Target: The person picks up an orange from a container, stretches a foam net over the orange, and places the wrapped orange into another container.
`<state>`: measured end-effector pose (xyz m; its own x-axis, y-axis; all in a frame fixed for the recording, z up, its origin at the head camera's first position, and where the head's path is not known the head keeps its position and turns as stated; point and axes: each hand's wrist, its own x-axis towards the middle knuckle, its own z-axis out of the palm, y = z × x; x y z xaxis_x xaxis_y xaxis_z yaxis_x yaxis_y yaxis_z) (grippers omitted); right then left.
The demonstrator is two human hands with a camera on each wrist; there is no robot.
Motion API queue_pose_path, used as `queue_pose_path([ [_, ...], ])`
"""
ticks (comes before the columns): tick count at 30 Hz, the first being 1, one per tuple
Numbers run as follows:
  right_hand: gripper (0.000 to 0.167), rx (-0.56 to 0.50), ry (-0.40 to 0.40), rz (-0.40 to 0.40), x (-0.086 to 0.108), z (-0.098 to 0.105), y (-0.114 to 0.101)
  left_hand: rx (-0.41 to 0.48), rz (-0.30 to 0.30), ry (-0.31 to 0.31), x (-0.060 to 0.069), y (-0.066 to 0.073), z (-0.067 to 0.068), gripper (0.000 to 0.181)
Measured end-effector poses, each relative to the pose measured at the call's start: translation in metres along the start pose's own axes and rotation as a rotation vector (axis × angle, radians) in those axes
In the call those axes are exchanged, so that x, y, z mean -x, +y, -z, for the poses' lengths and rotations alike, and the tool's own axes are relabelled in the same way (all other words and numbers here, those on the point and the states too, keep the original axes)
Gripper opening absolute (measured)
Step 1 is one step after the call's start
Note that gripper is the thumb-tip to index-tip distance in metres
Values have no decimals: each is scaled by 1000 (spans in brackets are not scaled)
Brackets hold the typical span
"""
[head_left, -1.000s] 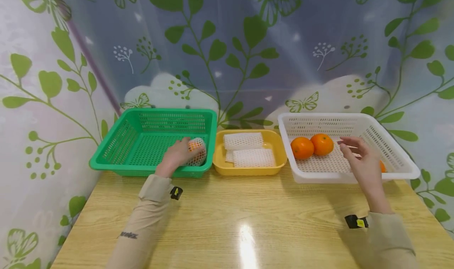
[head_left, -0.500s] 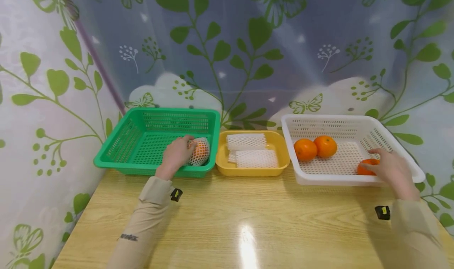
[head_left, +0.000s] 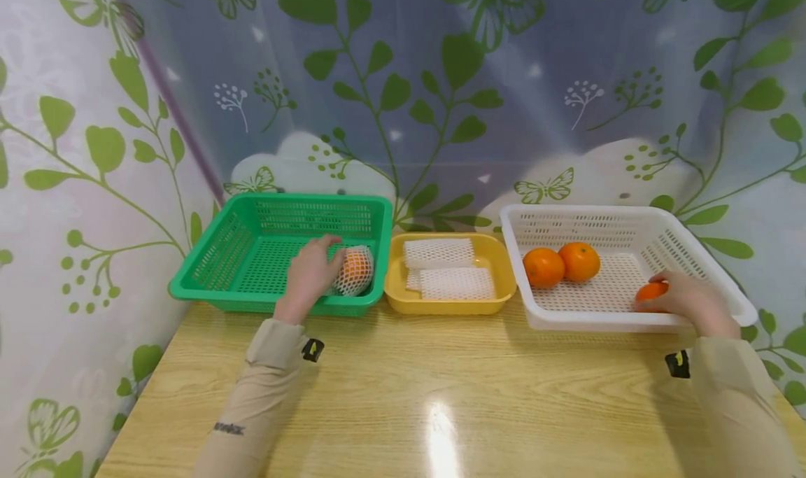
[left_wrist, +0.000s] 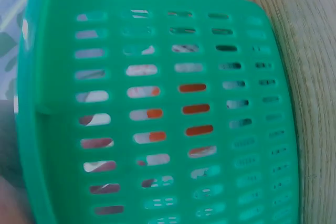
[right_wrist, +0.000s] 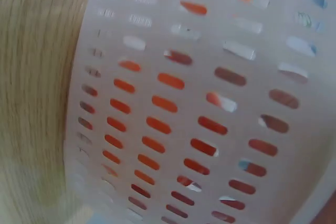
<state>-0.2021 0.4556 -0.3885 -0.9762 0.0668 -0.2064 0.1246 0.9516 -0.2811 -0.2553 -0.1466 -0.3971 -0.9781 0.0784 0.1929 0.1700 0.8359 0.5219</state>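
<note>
While right hand (head_left: 691, 300) grips orange (head_left: 651, 292) (white basket (head_left: 585, 318)), left hand (head_left: 310, 271) loose beside netted orange (head_left: 356, 271).

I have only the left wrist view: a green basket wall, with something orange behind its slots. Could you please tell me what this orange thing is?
Observer: It is an orange inside a white net sleeve.

Operator: Thank you. And where is the right hand?

Observer: In the white basket, with its fingers around a bare orange.

Operator: Understood. What is standing between the two baskets?

Observer: A yellow tray, which holds white nets without fruit.
</note>
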Motion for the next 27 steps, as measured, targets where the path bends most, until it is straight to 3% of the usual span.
queue_pose_path([
  [7,80,-89,161,-11,9,-1,-15,101,-69,195,9,12,-1,34],
  [12,79,-156,290,48,16,-4,-43,145,-135,272,17,28,-1,28],
  [19,73,-250,401,154,27,-9,-88,207,-251,295,28,56,-8,22],
  [27,69,-472,430,201,40,-21,-138,312,-343,228,37,89,-26,20],
])
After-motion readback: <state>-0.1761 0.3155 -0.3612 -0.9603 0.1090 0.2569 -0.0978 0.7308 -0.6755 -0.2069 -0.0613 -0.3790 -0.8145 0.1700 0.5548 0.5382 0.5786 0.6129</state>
